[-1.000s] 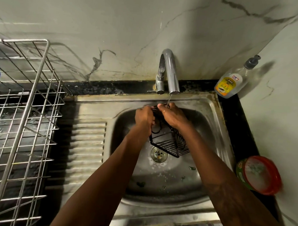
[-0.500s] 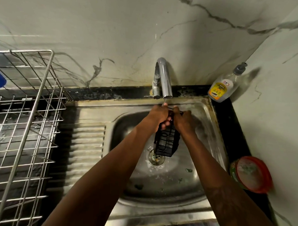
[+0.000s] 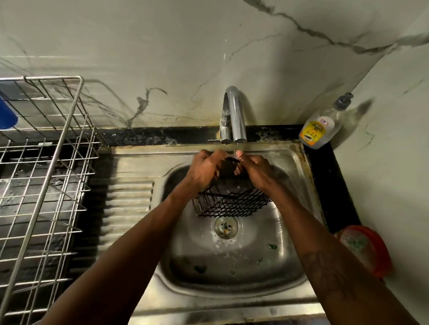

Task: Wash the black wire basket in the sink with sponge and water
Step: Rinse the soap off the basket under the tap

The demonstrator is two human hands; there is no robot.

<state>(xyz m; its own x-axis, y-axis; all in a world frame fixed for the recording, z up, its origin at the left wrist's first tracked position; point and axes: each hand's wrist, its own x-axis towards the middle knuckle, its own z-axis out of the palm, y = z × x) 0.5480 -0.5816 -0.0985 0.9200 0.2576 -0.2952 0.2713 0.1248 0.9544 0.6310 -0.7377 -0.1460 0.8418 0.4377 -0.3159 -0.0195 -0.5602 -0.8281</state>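
far left: blue item (image 3: 1,111), cut off by the frame edge and lodged behind a steel dish rack (image 3: 37,180) set on the dark table (image 3: 148,135); its kind cannot be told.

left of centre: left hand (image 3: 206,170) — fingers curled round the upper wires of the black wire basket (image 3: 231,203), back of the hand turned up.

centre: the basket is held in the air over the sink (image 3: 228,282), above the drain (image 3: 226,226). it is tilted with its mesh toward the camera, and its top edge is just under the tap (image 3: 234,114). a thin stream of water (image 3: 236,148) is seen falling onto the top wire. no sponge can be made out.

handling, as judged: light and stiff, welded wire with open mesh. the wet coating is likely to be slippery, so it is best taken by the thicker rim wires at both ends, with fingers hooked through rather than pinched on the thin mesh.

right of centre: right hand (image 3: 255,172) — the top wire is pinched between thumb and curled fingers, directly under the stream.

right: soap bottle (image 3: 318,128) stood in the corner; a red-lidded tub (image 3: 366,250) beside the sink, blurred.
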